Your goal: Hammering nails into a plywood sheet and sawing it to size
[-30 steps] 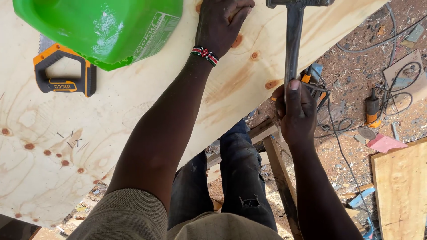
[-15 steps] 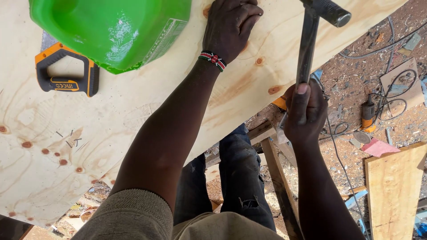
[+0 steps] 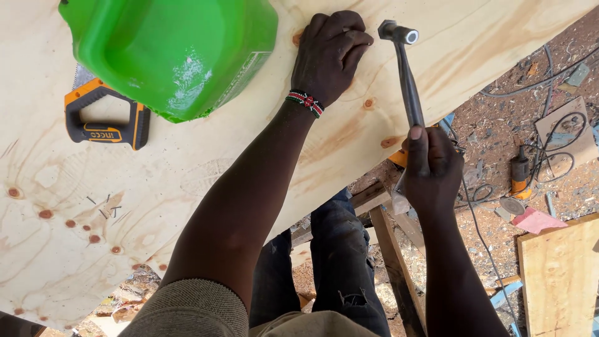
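My left hand (image 3: 329, 53) rests as a closed fist on a pale plywood sheet (image 3: 187, 187), fingers curled as if pinching something small that I cannot see. A beaded bracelet circles that wrist. My right hand (image 3: 430, 168) grips the dark handle of a steel hammer (image 3: 407, 75). The hammer head hangs just right of my left fingers, over the sheet. Several loose nails (image 3: 106, 209) lie on the sheet at the left.
A green plastic jug (image 3: 171, 53) stands on the sheet, next to a handsaw with an orange and black handle (image 3: 106, 118). Below the sheet's edge are my legs, a wooden frame (image 3: 390, 249), cables, a power tool (image 3: 519, 175) and another board (image 3: 561, 281) on the dirt ground.
The hammer head has come down from above the view to a spot beside my left fingers. The view has shifted down slightly; my left hand stays in place on the sheet.
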